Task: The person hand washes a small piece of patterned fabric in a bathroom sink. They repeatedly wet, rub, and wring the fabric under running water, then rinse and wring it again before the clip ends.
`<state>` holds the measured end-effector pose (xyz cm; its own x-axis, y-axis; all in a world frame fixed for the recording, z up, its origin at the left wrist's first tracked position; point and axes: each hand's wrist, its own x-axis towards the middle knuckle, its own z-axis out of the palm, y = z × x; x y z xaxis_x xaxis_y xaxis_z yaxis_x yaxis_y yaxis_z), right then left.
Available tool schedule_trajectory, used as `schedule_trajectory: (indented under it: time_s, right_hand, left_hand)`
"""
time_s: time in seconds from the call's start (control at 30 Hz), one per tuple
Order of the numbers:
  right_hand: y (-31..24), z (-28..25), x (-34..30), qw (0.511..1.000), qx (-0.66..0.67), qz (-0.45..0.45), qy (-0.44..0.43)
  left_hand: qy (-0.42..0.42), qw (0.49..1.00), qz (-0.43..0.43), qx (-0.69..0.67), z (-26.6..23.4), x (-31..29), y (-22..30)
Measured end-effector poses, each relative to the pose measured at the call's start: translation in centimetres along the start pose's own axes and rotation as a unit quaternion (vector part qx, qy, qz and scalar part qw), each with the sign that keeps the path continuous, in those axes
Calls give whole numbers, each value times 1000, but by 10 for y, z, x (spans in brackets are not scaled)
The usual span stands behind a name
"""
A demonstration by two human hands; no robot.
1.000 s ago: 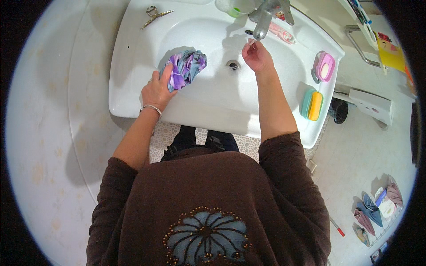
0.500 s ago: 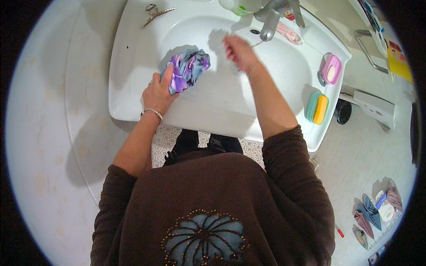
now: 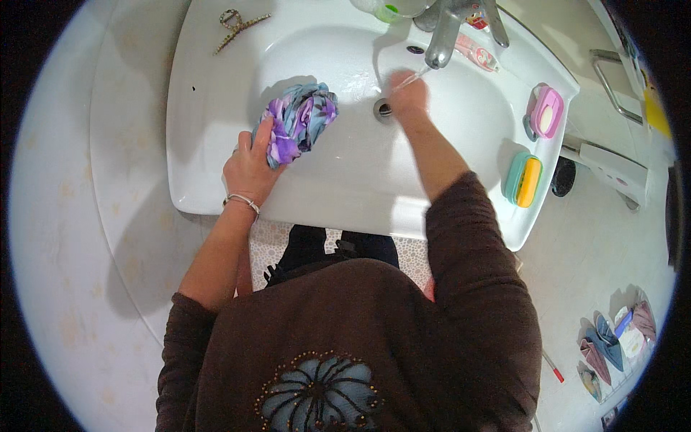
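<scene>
My left hand (image 3: pixel 248 165) grips a bunched purple and grey-blue patterned cloth (image 3: pixel 299 122) over the left side of the white washbasin (image 3: pixel 345 180). The fingers wrap round its near left edge. Under the metal tap (image 3: pixel 443 43), my right hand (image 3: pixel 409 92) is in the thin stream of running water. It is smeared by motion, so its fingers cannot be made out. Just left of that hand lies the dark round drain (image 3: pixel 384 109).
On the basin's right rim stand a pink soap dish (image 3: pixel 547 111) and a teal one with a yellow bar (image 3: pixel 529 180). A pink-and-white tube (image 3: pixel 476 52) lies by the tap. A hair claw clip (image 3: pixel 240 30) rests at the far left. Slippers (image 3: pixel 604 342) hang at lower right.
My right hand has moved right and slightly nearer, into the water stream. The left hand still holds the cloth. The whole view has shifted a little.
</scene>
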<state>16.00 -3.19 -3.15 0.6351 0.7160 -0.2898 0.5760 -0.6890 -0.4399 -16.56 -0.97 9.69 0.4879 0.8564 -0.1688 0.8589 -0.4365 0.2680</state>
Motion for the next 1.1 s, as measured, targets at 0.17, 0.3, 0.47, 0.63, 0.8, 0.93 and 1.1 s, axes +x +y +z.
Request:
schedule_trajectory:
  time_s: [0.17,0.3,0.47,0.63,0.8,0.93,1.1]
  right_hand:
    - [39,-9,-94,866,-356,-151,-318]
    - [-34,114,-83,901,-23,-431,-35]
    - [-131,45,5,892,-189,-410,28]
    - [66,-27,-30,962,-258,-4,-94]
    - [15,-21,-104,906,-216,-2,-365]
    - [-94,75,-109,894,-13,-387,-226]
    - [-137,18,-103,557,726,65,-398]
  left_hand:
    - [16,1000,5,4,0,-1,-2]
    - [40,998,44,-23,1,11,7]
    - [52,998,16,-22,3,4,-5]
    - [46,998,-3,-48,4,0,-7]
    - [123,981,-28,-149,4,2,-8]
    - [158,958,-60,-231,15,1,-20]
    - [119,977,-7,-179,11,4,-7]
